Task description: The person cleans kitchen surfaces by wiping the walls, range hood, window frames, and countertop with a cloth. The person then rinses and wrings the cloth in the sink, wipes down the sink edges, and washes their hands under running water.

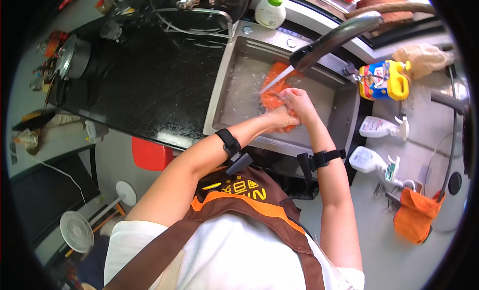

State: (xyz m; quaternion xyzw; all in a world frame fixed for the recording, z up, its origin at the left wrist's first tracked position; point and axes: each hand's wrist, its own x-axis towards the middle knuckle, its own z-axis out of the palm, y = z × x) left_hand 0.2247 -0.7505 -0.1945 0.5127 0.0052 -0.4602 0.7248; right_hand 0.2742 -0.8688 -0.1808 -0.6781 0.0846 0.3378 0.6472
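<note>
Both hands are together over a metal sink, closed on an orange cloth. My left hand is the lower one, with some of the cloth showing beneath its fingers. Close against it on the right, my right hand grips the bunched cloth. Water runs from a dark faucet onto the cloth, whose upper part hangs into the basin. Splashes and bubbles show at the cloth's left side.
A black counter extends left, with a pot at its far end. A soap bottle stands behind the sink. Right of it are a yellow jug, two spray bottles and an orange cloth bag.
</note>
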